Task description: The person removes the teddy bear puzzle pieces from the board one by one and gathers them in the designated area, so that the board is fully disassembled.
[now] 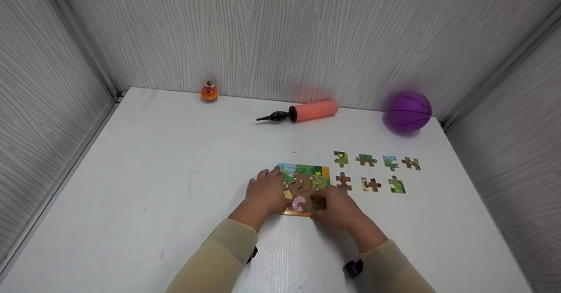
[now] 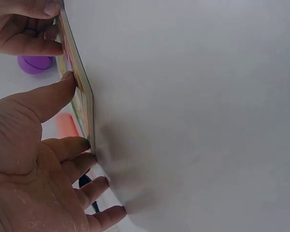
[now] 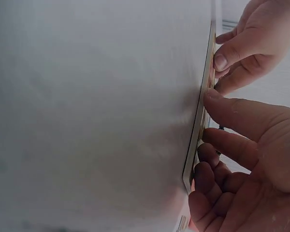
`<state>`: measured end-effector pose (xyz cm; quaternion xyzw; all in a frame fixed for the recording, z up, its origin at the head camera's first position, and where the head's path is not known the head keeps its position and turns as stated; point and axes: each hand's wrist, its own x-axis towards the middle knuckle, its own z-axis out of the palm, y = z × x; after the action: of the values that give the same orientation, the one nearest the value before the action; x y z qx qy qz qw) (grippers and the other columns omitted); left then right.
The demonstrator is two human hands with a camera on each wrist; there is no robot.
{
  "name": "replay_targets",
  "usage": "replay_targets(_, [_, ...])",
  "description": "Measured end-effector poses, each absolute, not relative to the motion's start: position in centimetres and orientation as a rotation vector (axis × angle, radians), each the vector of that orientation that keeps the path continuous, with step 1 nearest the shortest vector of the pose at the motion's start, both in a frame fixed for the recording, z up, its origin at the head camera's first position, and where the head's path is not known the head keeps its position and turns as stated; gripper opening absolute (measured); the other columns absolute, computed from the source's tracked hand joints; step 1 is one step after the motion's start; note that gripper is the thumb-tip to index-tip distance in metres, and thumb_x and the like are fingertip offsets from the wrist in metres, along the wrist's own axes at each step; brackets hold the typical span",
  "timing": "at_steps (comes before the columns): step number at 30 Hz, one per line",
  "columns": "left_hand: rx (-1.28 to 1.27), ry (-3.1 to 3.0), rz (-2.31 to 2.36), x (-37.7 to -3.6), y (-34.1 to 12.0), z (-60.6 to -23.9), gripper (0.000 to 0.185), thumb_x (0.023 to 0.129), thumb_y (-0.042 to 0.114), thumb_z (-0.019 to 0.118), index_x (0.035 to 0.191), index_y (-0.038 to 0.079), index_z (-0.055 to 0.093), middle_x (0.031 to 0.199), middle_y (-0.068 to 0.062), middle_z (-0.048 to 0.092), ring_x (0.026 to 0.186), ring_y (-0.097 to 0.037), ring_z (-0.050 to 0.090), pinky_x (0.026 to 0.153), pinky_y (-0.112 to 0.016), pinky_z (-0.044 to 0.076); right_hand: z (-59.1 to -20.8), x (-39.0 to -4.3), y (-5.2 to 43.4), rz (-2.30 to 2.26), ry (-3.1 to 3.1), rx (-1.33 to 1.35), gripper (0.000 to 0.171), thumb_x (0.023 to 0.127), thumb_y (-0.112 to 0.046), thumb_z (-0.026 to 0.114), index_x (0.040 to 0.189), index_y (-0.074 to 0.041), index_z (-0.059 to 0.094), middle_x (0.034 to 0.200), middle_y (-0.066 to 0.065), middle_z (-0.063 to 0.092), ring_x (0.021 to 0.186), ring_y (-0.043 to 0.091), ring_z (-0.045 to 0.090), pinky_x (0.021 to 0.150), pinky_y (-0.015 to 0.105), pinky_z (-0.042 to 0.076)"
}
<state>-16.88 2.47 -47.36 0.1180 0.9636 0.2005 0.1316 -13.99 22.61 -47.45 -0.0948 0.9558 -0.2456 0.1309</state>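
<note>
A jigsaw puzzle board [image 1: 302, 181] with a brown bear picture and an orange border lies flat on the white table. My left hand [image 1: 268, 192] rests at its left side, thumb on the lower edge and the spread fingers touching the left edge and tabletop. At the lower right of the board, my right hand [image 1: 336, 206] pinches a dark green puzzle piece [image 1: 319, 203] between thumb and index finger. Its other fingers curl under, as the right wrist view shows. The pinched piece is mostly hidden by the fingers.
Several loose puzzle pieces [image 1: 366, 160] lie in two rows to the right of the board. Along the back stand a small orange toy [image 1: 209, 92], a coral hand pump [image 1: 313, 111] with a black nozzle, and a purple ball [image 1: 408, 111]. Wood-grain panels wall the table.
</note>
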Motion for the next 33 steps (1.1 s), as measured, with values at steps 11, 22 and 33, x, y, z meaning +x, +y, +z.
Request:
replay_targets(11, [0.366, 2.810, 0.549, -17.06, 2.22, -47.51, 0.081, 0.077, 0.049, 0.073, 0.144, 0.013, 0.044, 0.154, -0.004, 0.031, 0.139, -0.032, 0.027, 0.106, -0.057, 0.027, -47.57, -13.84, 22.25, -0.800, 2.761, -0.210, 0.034, 0.074, -0.021, 0.082, 0.104, -0.019, 0.065, 0.089, -0.005, 0.060, 0.081, 0.015, 0.054, 0.073, 0.034, 0.047])
replay_targets(22, [0.420, 2.770, 0.470, -16.86, 1.80, -46.83, 0.075, 0.086, 0.041, 0.067, 0.148, 0.011, 0.037, 0.157, -0.003, 0.024, 0.142, -0.033, 0.021, 0.107, -0.058, 0.025, -48.01, -13.45, 21.96, -0.867, 2.790, -0.171, 0.036, 0.074, -0.020, 0.082, 0.101, -0.019, 0.059, 0.085, -0.004, 0.058, 0.078, 0.015, 0.054, 0.067, 0.031, 0.047])
replay_targets(33, [0.418, 2.760, 0.478, -16.96, 1.82, -46.98, 0.075, 0.086, 0.040, 0.067, 0.148, 0.013, 0.036, 0.157, -0.003, 0.024, 0.142, -0.032, 0.021, 0.107, -0.057, 0.025, -47.83, -13.49, 22.37, -0.903, 2.782, -0.150, 0.035, 0.076, -0.022, 0.080, 0.105, -0.019, 0.061, 0.086, -0.004, 0.059, 0.079, 0.015, 0.054, 0.068, 0.032, 0.047])
